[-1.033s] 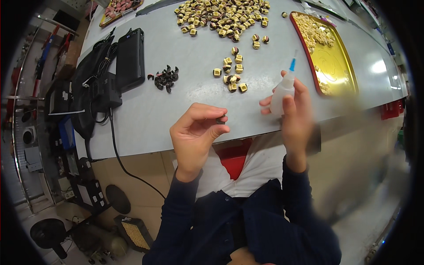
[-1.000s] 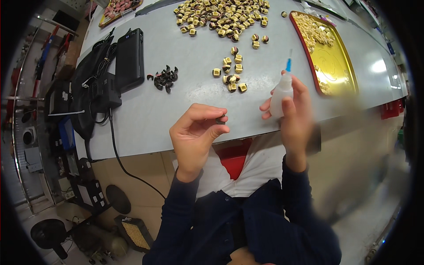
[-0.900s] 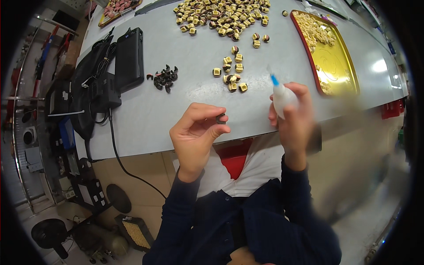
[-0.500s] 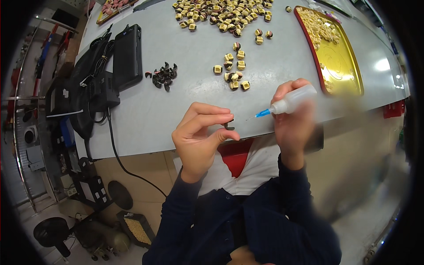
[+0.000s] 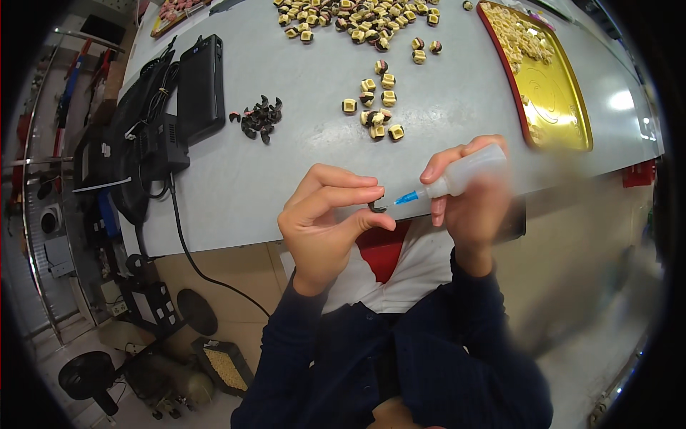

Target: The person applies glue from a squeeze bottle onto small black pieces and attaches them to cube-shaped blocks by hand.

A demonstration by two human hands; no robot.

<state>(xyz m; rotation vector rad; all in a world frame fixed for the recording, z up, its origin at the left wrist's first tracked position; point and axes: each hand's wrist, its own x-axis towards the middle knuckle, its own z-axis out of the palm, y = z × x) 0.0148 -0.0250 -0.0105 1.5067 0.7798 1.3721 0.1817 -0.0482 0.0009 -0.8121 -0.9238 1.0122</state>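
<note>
Pinched between the thumb and fingers of my left hand (image 5: 325,214) is a small dark curved piece (image 5: 376,205), its opening turned to the right. My right hand (image 5: 475,204) grips a translucent white squeeze bottle (image 5: 468,171) with a blue needle tip (image 5: 406,198). The needle points left and its end is at the dark piece; whether it touches, I cannot tell. Beyond my hands lie several small cream-and-dark blocks (image 5: 388,99) on the grey table (image 5: 300,136). A small heap of similar dark curved pieces (image 5: 261,118) rests to the left.
A large pile of cream-and-dark blocks (image 5: 357,21) covers the far middle. At right stands a gold tray (image 5: 554,107) with a red rim, holding cream-coloured pieces (image 5: 518,39). On the left are a black box-shaped device (image 5: 200,89) and cables (image 5: 175,214), one hanging over the table's front edge.
My right hand has tilted the bottle and brought its needle left to the dark piece. My left hand has shifted very slightly right, still pinching the piece.
</note>
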